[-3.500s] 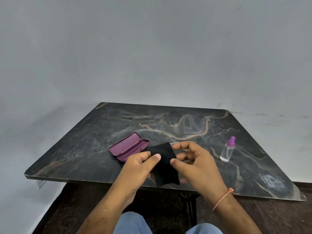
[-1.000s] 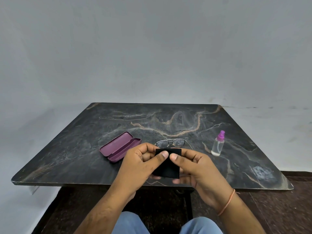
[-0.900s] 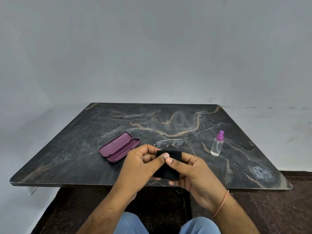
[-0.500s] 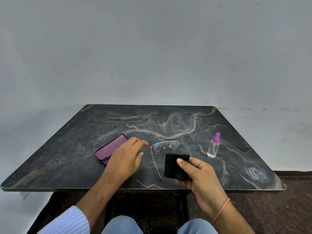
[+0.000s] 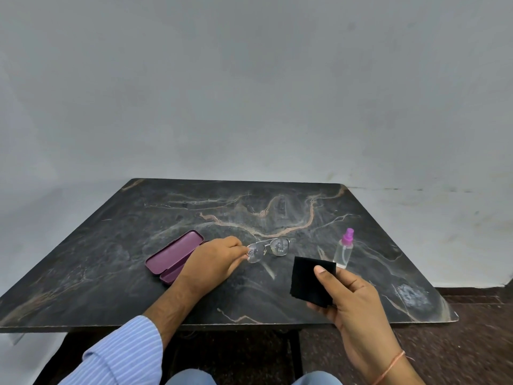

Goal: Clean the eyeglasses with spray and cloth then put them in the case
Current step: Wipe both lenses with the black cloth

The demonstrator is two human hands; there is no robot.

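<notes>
The metal-framed eyeglasses (image 5: 268,248) sit mid-table with droplets on both lenses. My left hand (image 5: 213,259) pinches their left lens rim at the fingertips. My right hand (image 5: 351,297) holds the folded black cloth (image 5: 311,282) upright, thumb on its front, just right of the glasses and above the table's near part. The purple case (image 5: 173,254) lies open to the left, partly behind my left hand. A small clear spray bottle (image 5: 344,250) with a pink top stands upright to the right of the glasses.
The dark marbled table (image 5: 111,245) fills the view below a plain grey wall. A pale smudge (image 5: 410,295) marks its near right corner. My knees and a brown floor show under the front edge.
My left hand let go of the cloth, moved left over the case, then reached right and took hold of the glasses' left rim. My right hand kept the cloth and shifted right.
</notes>
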